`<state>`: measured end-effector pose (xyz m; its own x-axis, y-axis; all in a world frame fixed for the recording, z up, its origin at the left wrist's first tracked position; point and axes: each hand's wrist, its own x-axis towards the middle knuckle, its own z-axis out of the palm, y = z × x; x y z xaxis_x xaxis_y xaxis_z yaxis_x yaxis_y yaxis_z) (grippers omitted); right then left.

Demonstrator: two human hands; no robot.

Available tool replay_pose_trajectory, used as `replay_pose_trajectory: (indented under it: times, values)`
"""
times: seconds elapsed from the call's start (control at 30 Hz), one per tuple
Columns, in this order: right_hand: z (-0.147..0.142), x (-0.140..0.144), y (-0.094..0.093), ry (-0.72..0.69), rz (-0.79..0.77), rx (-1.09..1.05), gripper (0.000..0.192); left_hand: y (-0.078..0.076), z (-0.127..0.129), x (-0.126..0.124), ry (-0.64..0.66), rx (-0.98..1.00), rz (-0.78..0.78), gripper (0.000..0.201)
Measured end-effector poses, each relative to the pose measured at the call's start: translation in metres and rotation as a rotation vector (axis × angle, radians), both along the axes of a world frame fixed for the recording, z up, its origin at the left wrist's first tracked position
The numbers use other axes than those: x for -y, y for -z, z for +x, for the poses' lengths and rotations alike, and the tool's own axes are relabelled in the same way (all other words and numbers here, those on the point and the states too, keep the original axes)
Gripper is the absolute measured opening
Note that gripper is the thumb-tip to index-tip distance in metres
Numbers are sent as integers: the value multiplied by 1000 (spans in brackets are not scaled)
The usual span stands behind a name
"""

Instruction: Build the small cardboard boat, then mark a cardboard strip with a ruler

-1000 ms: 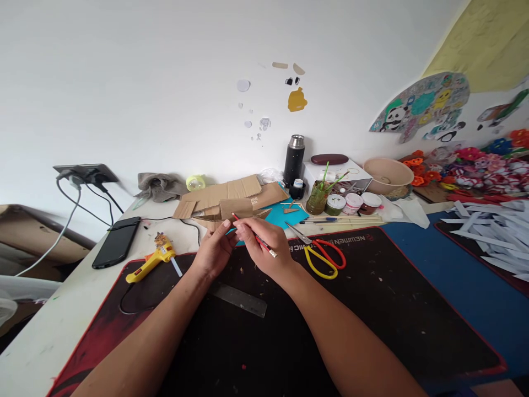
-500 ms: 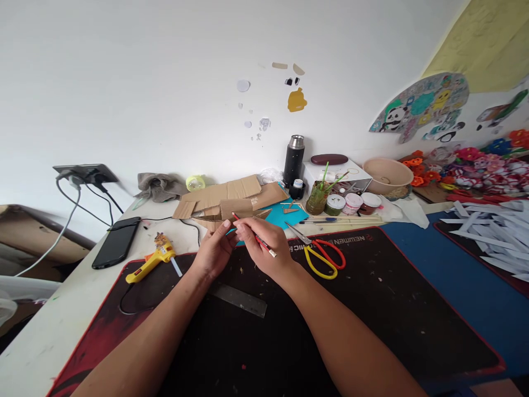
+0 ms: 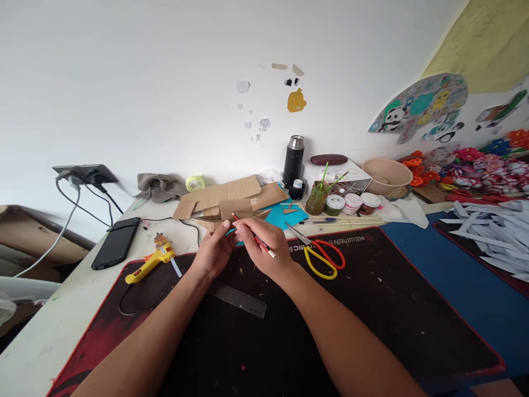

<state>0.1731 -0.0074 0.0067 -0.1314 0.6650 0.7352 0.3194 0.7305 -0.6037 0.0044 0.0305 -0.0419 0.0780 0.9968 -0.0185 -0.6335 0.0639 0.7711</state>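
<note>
My right hand (image 3: 266, 245) grips a red pencil (image 3: 262, 244) with its eraser end toward me, the tip over a small brown piece of cardboard (image 3: 237, 208). My left hand (image 3: 215, 248) is closed at the lower edge of that piece, thumb up, close to my right fingers. Its other fingers are partly hidden. Under my wrists a dark metal ruler (image 3: 242, 300) lies on the black mat (image 3: 264, 353). Scissors (image 3: 324, 256) with one yellow and one red handle rest right of my right hand. More cardboard (image 3: 227, 190) lies behind, beside blue paper (image 3: 285, 218).
A yellow glue gun (image 3: 151, 264) and a black phone (image 3: 116, 242) are at the left. Paint jars (image 3: 334, 205), a brush jar (image 3: 317, 198) and a black thermos (image 3: 293, 160) stand along the wall. Paper strips (image 3: 491, 237) are piled at the right.
The small piece of cardboard has shifted very slightly to the left between my hands. Otherwise my hands and the pencil keep nearly the same place.
</note>
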Motion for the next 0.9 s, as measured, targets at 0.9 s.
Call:
replay_pose_trajectory:
  times: [0.9]
  values:
    - [4, -5, 3, 78, -46, -125, 29, -10, -4, -2, -38, 93, -12, 45]
